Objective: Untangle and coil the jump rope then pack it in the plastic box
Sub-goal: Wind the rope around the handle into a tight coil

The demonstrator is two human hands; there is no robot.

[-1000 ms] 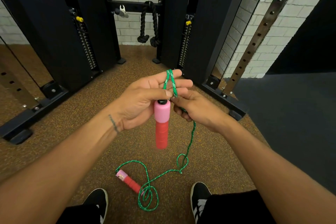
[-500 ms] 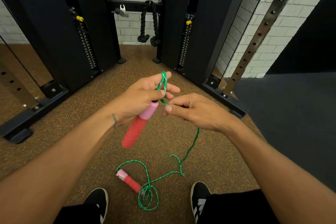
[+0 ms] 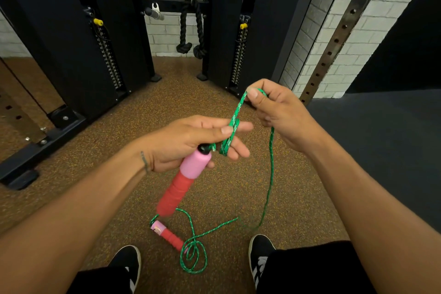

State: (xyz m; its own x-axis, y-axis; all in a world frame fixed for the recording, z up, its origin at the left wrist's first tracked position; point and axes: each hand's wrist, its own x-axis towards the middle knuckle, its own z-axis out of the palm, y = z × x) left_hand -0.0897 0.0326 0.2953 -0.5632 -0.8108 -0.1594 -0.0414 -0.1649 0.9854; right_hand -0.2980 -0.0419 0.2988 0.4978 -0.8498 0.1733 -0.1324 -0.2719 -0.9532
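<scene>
Jump rope (image 3: 235, 118) strung between both hands at waist height: left hand (image 3: 188, 143) gripping pink-and-red handle (image 3: 182, 180), loops round its fingers; right hand (image 3: 274, 107) pinching green cord (image 3: 270, 162) just above. Remainder trailing to second handle (image 3: 167, 234) on speckled floor (image 3: 181, 93) between shoes (image 3: 128, 260).

Evenly lit, rather dim, soft shadows. Motion-blurred around the red handle (image 3: 175, 192). Strongly bowed toward the edges.
</scene>
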